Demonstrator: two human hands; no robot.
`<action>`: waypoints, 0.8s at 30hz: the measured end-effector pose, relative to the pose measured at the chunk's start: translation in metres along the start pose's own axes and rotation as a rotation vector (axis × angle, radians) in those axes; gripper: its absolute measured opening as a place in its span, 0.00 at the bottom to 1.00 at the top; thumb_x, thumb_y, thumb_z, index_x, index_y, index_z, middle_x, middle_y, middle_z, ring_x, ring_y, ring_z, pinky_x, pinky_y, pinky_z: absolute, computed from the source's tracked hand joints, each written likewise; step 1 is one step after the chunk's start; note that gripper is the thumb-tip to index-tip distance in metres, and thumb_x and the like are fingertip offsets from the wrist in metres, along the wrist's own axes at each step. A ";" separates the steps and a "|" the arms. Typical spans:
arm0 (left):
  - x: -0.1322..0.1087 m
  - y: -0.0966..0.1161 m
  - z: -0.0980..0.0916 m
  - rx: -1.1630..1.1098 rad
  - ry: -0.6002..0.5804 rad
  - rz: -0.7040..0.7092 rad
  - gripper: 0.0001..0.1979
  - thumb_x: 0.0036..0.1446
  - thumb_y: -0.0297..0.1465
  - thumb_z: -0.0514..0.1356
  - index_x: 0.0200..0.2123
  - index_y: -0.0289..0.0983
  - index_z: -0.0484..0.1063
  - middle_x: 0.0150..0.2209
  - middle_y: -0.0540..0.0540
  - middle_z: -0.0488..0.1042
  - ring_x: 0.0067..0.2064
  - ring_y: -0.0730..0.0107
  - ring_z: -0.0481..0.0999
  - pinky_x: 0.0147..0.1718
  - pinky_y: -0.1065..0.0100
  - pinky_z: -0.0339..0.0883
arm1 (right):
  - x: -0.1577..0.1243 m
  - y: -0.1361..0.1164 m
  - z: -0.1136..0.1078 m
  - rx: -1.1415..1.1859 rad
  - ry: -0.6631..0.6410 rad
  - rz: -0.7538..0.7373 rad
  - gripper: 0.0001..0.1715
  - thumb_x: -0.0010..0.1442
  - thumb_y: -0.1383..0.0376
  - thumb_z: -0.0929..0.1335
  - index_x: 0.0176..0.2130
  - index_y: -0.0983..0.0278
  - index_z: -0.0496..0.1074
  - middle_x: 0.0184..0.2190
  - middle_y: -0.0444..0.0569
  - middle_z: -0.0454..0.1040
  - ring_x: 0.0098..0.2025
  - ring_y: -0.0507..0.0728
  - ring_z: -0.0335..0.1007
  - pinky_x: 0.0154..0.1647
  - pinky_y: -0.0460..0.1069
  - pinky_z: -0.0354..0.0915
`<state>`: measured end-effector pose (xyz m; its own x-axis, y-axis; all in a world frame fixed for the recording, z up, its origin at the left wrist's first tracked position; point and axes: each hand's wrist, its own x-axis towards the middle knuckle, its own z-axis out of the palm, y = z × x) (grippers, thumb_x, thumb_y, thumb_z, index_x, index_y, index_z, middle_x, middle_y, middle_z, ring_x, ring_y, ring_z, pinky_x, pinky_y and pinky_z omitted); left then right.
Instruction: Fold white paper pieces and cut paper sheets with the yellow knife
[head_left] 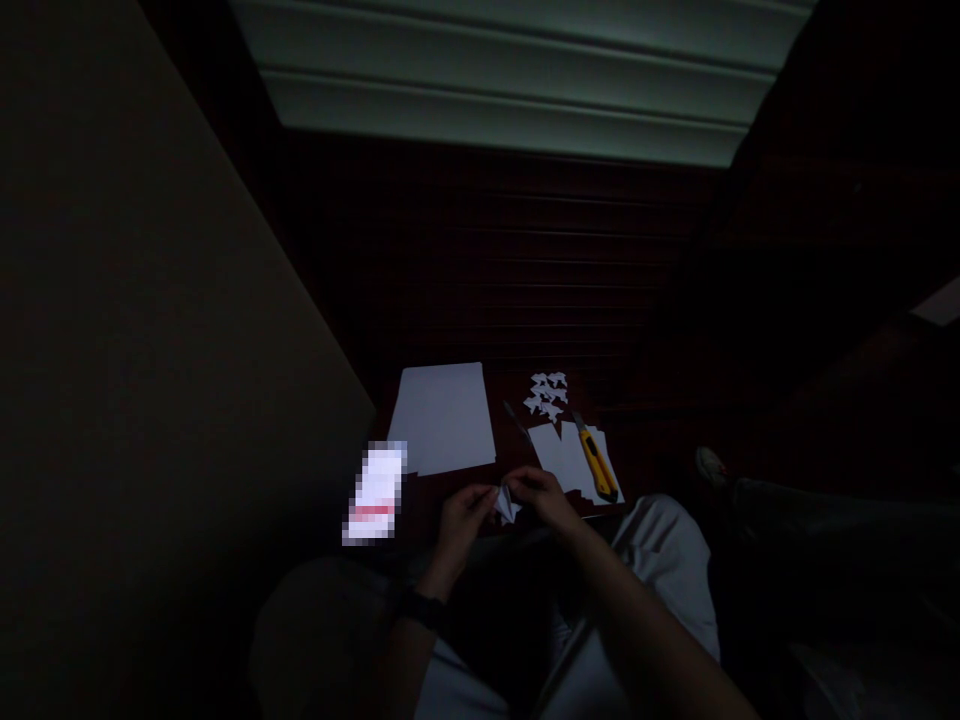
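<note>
Between my hands is a small piece of folded white paper (506, 506), with creased, pointed flaps. My left hand (469, 508) pinches it from the left, and my right hand (538, 490) pinches its upper right side. Just right of my right hand, white paper pieces (559, 455) lie on the dark table, and a yellow box cutter (596, 462) rests on them with its blade pointing away from me. Beyond them sits a cluster of several small folded paper figures (546, 395). The room is dim, so finer folds cannot be made out.
A stack of white paper sheets (444, 418) lies at the table's back left. A thin slender tool (516, 422) rests beside it. At the left edge glows a pixelated bright rectangle (375, 495). My knees flank the small table. Another person's leg and shoe (710, 467) are at the right.
</note>
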<state>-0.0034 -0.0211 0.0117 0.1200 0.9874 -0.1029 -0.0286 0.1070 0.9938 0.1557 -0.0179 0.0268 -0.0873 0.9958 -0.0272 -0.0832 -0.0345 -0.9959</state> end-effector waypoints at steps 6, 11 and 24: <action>-0.001 0.001 0.001 0.005 0.017 0.006 0.17 0.45 0.42 0.61 0.31 0.33 0.74 0.21 0.48 0.72 0.22 0.74 0.67 0.23 0.73 0.60 | 0.007 0.006 0.002 0.012 -0.056 0.030 0.09 0.48 0.61 0.69 0.29 0.65 0.69 0.25 0.43 0.69 0.27 0.51 0.63 0.30 0.46 0.59; -0.001 0.000 0.002 0.010 0.040 0.004 0.17 0.44 0.42 0.61 0.30 0.33 0.74 0.20 0.49 0.71 0.22 0.74 0.67 0.23 0.73 0.60 | 0.006 0.013 0.007 -0.101 -0.009 -0.017 0.08 0.49 0.62 0.67 0.31 0.64 0.67 0.28 0.44 0.69 0.30 0.52 0.64 0.32 0.47 0.60; 0.000 -0.002 0.001 0.007 -0.015 0.010 0.15 0.47 0.39 0.60 0.32 0.33 0.72 0.21 0.50 0.70 0.23 0.74 0.68 0.23 0.74 0.61 | 0.003 0.033 0.015 -0.146 0.110 -0.150 0.06 0.52 0.64 0.65 0.33 0.63 0.65 0.30 0.44 0.67 0.33 0.53 0.63 0.34 0.47 0.60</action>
<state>-0.0027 -0.0215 0.0093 0.1347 0.9865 -0.0929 -0.0225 0.0967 0.9951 0.1379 -0.0178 -0.0047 0.0243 0.9924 0.1209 0.0581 0.1193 -0.9912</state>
